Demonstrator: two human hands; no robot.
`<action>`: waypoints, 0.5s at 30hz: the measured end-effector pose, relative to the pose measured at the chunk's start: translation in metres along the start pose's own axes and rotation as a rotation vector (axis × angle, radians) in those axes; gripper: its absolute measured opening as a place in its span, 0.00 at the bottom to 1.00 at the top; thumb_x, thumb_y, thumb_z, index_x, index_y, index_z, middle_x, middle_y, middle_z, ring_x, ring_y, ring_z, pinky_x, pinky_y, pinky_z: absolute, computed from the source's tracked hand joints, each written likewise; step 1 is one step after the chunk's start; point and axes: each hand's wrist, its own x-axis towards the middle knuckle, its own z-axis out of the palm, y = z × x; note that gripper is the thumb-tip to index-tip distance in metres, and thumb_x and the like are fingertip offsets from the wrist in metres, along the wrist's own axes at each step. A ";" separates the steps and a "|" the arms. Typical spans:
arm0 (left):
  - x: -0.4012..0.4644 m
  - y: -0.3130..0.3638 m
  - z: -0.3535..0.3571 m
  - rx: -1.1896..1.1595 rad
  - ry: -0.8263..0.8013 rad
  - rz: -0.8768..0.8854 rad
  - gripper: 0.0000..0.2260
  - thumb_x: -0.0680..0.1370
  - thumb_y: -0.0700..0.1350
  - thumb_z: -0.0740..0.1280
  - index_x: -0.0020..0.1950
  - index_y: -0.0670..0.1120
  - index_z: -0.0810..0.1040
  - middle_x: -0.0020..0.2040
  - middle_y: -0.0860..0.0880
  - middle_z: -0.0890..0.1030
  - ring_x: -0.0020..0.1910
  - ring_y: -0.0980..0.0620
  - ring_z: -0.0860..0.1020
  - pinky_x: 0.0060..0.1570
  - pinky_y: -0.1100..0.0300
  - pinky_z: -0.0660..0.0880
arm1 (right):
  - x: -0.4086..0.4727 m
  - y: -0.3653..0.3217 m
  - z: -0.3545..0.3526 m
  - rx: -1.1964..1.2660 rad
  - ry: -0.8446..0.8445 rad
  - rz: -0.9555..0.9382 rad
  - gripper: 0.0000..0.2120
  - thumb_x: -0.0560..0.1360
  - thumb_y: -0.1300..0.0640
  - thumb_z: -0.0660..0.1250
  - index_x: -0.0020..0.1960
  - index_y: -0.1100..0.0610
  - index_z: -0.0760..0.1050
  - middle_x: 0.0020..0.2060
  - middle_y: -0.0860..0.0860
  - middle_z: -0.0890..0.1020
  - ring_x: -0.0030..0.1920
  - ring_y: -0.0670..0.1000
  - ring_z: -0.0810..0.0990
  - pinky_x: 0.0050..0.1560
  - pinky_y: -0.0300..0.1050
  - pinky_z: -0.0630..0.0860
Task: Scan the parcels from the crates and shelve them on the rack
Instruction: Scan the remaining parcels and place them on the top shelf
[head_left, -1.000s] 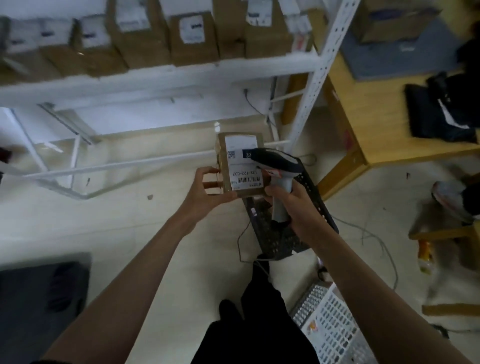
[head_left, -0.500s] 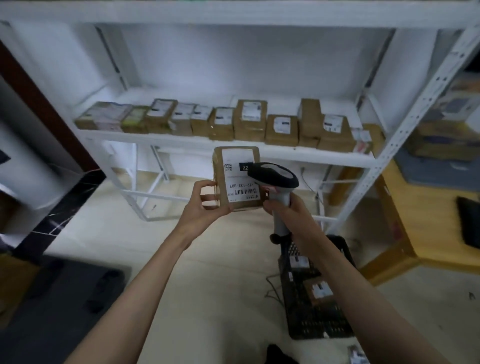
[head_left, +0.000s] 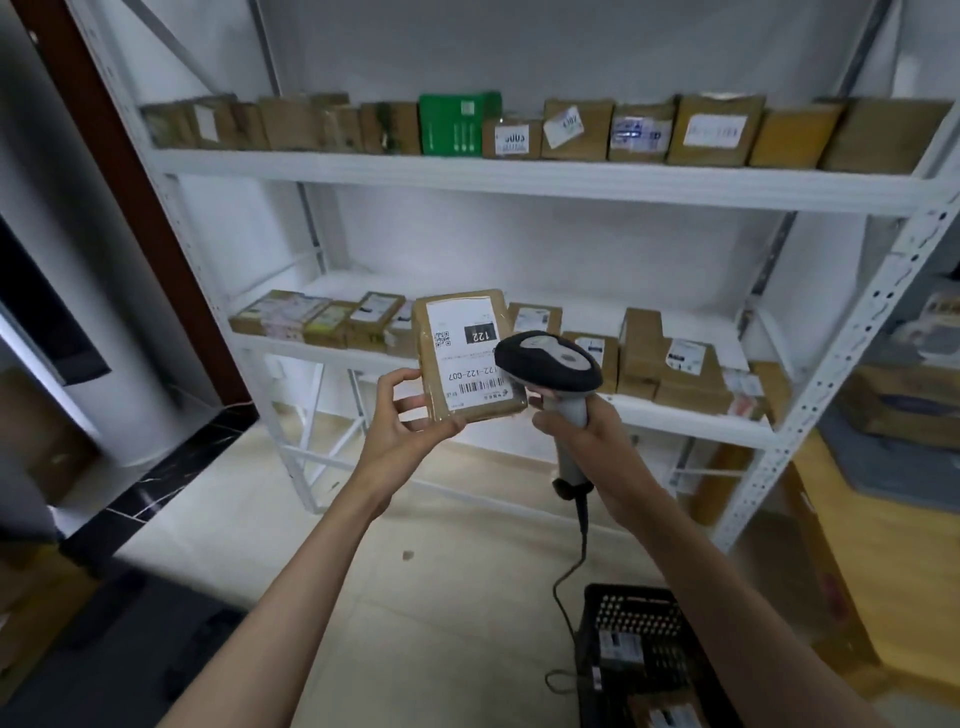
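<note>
The view is lifting toward the rack; the left hand is gripping the parcel upright, label near, while the right hand is clasping the scanner.

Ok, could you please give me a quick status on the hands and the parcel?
Left hand holds parcel. Right hand grips scanner, head by its label. Rack ahead, nothing between.

parcel label "122", "122-122-G07"

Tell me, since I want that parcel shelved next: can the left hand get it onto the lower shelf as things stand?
Probably yes. The left hand already grips the parcel, and the lower shelf lies just behind it with a bare gap between box groups. Only the scanner in the right hand crowds the parcel's right edge.
</note>
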 end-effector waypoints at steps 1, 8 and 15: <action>0.002 0.005 0.002 0.003 0.027 0.024 0.31 0.68 0.48 0.81 0.61 0.66 0.68 0.57 0.54 0.79 0.46 0.61 0.83 0.39 0.71 0.76 | 0.002 -0.003 -0.005 0.021 0.009 -0.006 0.14 0.78 0.63 0.70 0.59 0.48 0.78 0.50 0.43 0.85 0.48 0.42 0.83 0.46 0.37 0.80; 0.015 0.039 0.018 0.082 0.174 0.248 0.36 0.64 0.50 0.81 0.67 0.60 0.66 0.66 0.53 0.76 0.60 0.51 0.78 0.59 0.55 0.78 | 0.001 -0.019 -0.026 -0.033 -0.061 -0.016 0.12 0.76 0.65 0.69 0.58 0.55 0.77 0.50 0.58 0.82 0.36 0.51 0.81 0.43 0.52 0.84; 0.026 0.060 0.039 0.197 0.301 0.450 0.37 0.68 0.44 0.82 0.68 0.61 0.65 0.69 0.50 0.71 0.65 0.57 0.74 0.64 0.58 0.76 | -0.003 -0.030 -0.034 -0.182 -0.056 -0.001 0.03 0.77 0.61 0.70 0.49 0.54 0.78 0.36 0.54 0.82 0.31 0.45 0.81 0.36 0.39 0.80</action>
